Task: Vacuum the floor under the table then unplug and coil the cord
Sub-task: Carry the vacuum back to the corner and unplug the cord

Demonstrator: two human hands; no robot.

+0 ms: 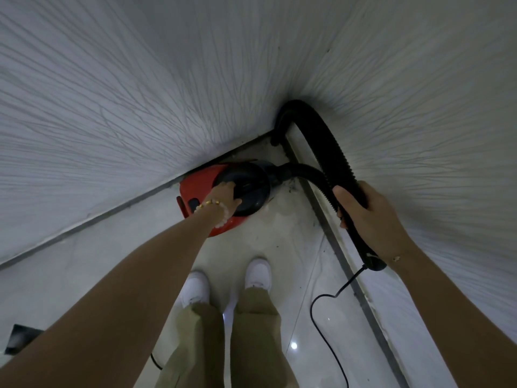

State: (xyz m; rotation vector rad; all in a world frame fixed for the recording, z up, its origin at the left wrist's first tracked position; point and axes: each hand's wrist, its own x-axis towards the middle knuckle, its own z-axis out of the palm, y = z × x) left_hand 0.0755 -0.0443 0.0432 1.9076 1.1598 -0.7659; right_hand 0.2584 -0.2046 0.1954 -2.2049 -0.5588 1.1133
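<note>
Now | left hand (225,196): fingers round vacuum handle (246,175) | right hand (363,212): fingers round hose (321,135)

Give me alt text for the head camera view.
A person's left hand grips the handle of a red vacuum in a wall corner; the right hand holds its black hose. A thin cord trails across the floor.

Both forearms are bare as far up as the view shows. Behind the left hand (226,196) the wrist wears a beaded bracelet (216,215) of pale, milky round beads with a few gold ones among them. Behind the right hand (363,214) sits a thin chain (396,259) with a tiny gold charm. Loose, wide-legged khaki trousers (195,345) fall over white shoes (195,288) with smooth rounded toes.
</note>
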